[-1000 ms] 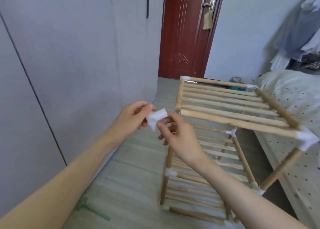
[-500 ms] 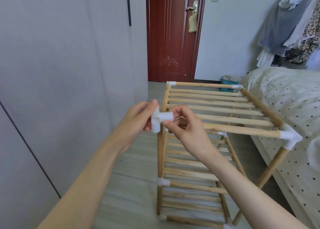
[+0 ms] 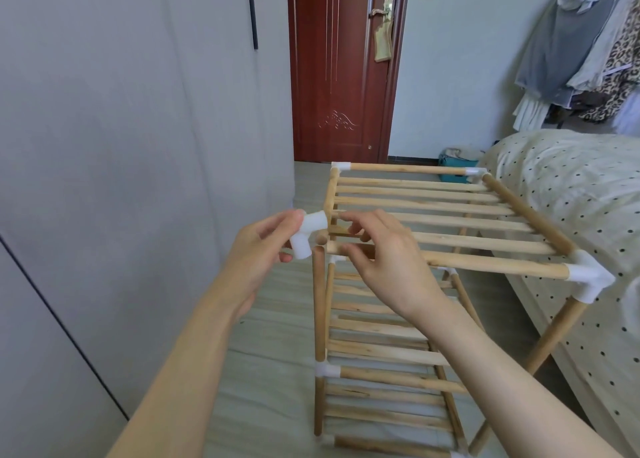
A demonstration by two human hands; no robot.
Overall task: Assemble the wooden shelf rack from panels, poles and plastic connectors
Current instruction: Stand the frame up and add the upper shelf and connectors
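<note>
Fingers of the left hand (image 3: pixel 263 250) pinch the corner connector (image 3: pixel 309 234) beside the upright pole (image 3: pixel 319 302) top while the right hand (image 3: pixel 384 260) grips the front rail (image 3: pixel 485 265); next, seat the connector onto both ends.

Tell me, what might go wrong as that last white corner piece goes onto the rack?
The white connector in the left hand must meet three bare ends together: the upright pole, the front rail and a side rail end. One may miss its socket. The right hand alone steadies the top panel, so that unsupported corner could sag or twist. Fingers near the joint might get pinched.
</note>
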